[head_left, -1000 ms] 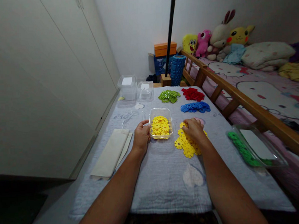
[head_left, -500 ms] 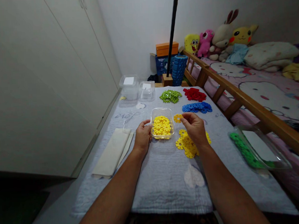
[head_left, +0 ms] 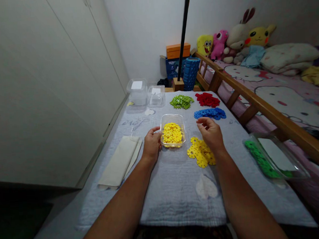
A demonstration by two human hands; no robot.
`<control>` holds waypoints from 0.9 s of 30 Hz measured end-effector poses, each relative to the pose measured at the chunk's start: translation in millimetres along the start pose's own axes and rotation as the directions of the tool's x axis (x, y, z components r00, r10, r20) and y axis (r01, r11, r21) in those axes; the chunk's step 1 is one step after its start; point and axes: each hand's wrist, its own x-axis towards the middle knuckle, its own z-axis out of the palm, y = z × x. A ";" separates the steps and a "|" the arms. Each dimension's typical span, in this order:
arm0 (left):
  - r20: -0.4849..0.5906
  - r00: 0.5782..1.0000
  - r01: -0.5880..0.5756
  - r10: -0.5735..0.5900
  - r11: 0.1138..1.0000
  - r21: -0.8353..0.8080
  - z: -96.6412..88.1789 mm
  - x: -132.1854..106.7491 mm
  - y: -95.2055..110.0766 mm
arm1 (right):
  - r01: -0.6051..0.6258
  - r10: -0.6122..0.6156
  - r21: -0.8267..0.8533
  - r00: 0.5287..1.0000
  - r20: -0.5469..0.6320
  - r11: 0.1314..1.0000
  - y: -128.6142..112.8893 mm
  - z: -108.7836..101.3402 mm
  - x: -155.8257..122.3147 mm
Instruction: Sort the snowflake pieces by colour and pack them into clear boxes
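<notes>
A clear plastic box [head_left: 172, 116] half full of yellow flower-shaped discs stands mid-table on a pale quilted cloth. My left hand [head_left: 151, 145] grips the box's left wall, thumb on the rim. Just right of the box, my right hand [head_left: 211, 132] hovers above a loose pile of yellow discs [head_left: 200, 154]; its fingers are loosely curled and apart, and nothing shows in them.
Farther back lie piles of light green discs [head_left: 181, 101], red discs [head_left: 207, 100] and blue discs [head_left: 209, 113]. Two empty clear boxes [head_left: 137, 92] stand at the back left. A folded cloth [head_left: 119, 166] lies left, a clear tray of green discs [head_left: 268, 160] right. A wooden bed rail [head_left: 255, 103] borders the right side.
Half a second ago my right hand held a yellow disc beside the box; now its fingers are apart and the disc is gone from them. My left hand has stayed on the box.
</notes>
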 end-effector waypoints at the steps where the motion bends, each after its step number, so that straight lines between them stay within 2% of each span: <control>1: -0.002 1.000 -0.003 0.003 1.000 0.003 -0.1 0.2 -0.2 | -0.019 0.021 -0.074 0.999 0.029 0.997 5.8 -3.3 2.9; 4: -0.006 1.000 -0.010 0.011 1.000 0.010 -0.5 1.0 -1.5 | 0.017 0.061 -0.322 0.971 0.232 0.947 20.2 -10.0 8.1; 7: -0.009 1.000 -0.009 0.009 1.000 0.013 -0.9 1.8 -2.6 | 0.113 0.134 -0.477 0.881 0.453 0.872 25.7 -11.2 7.3; 9: -0.006 1.000 -0.009 0.009 1.000 0.018 -1.2 1.9 -2.9 | 0.153 0.188 -0.543 0.833 0.521 0.826 24.5 -10.1 4.6; 12: -0.003 1.000 -0.014 0.014 1.000 0.024 -1.5 1.9 -3.1 | 0.189 0.224 -0.621 0.822 0.524 0.760 20.0 -7.9 0.3; 15: -0.005 1.000 -0.019 0.019 1.000 0.019 -1.6 1.8 -3.4 | 0.188 0.221 -0.626 0.828 0.515 0.757 18.0 -6.8 -1.4; 19: 0.000 1.000 -0.022 0.022 1.000 0.012 -1.9 1.9 -3.9 | 0.153 0.162 -0.520 0.844 0.511 0.840 20.1 -6.7 0.7; 23: 0.005 1.000 -0.019 0.019 0.999 0.026 -2.4 2.5 -4.1 | 0.062 0.110 -0.318 0.862 0.495 0.946 21.7 -7.3 2.8; 27: 0.001 1.000 -0.021 0.021 1.000 0.022 -1.9 2.3 -3.7 | 0.012 0.055 -0.163 0.916 0.397 0.987 18.7 -8.3 3.1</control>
